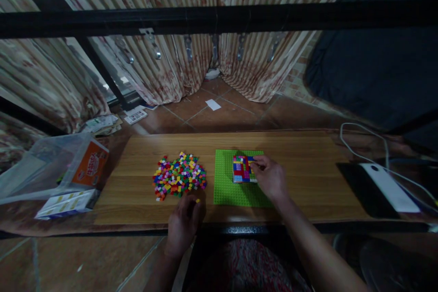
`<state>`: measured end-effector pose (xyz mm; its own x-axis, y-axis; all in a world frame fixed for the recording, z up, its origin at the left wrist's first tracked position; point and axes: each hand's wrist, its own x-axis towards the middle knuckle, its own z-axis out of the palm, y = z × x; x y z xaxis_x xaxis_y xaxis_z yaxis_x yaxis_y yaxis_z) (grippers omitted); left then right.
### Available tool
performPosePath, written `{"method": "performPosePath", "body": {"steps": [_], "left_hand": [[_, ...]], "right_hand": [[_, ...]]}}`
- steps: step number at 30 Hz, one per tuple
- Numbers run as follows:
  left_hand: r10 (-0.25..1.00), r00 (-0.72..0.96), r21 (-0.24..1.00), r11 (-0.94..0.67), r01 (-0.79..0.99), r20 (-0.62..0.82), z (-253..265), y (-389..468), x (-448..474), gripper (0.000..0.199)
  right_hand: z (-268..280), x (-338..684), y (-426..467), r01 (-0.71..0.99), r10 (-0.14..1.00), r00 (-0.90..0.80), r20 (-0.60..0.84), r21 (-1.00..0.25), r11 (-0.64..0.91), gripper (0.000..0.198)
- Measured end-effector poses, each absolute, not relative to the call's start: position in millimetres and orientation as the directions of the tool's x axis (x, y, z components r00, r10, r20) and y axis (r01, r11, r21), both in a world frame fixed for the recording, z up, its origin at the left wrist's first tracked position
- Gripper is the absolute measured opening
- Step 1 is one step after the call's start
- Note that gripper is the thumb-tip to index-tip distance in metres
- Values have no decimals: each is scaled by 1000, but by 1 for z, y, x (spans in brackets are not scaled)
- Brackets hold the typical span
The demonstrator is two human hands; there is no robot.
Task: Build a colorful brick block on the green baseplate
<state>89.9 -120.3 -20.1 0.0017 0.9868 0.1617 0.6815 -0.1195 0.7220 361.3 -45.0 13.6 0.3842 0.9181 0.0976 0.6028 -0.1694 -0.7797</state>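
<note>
Left hand (183, 222) curled at yellow brick (197, 200) – right hand (273, 178) narrow at brick block (241, 169) – both grips unclear

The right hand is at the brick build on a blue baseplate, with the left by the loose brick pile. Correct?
Not quite: the head view shows the baseplate is green, not blue. The right hand is at the brick build, the left hand by the loose brick pile.

A hand could pass between the brick pile (179, 175) and the green baseplate (224, 191); the brick block (241, 169) and right hand (272, 177) obstruct the baseplate's middle and right; clearance beneath, dimly lit, seems slight.
</note>
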Motion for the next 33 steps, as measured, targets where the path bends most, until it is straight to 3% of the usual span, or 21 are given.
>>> {"method": "performPosePath", "body": {"steps": [12, 24, 29, 33], "left_hand": [[990, 12, 712, -112, 693, 143, -25, -122, 88, 19], [989, -13, 757, -102, 645, 144, -20, -121, 89, 20], [994, -72, 856, -34, 515, 83, -15, -121, 91, 24], [994, -102, 959, 67, 276, -40, 0, -125, 103, 29]], "right_hand": [[16, 367, -38, 472, 886, 461, -46, -833, -289, 30], [11, 366, -36, 506, 891, 453, 20, -829, -238, 28], [17, 368, -44, 367, 868, 494, 45, -916, -161, 30], [25, 364, -69, 253, 890, 443, 110, -967, -6, 27]]}}
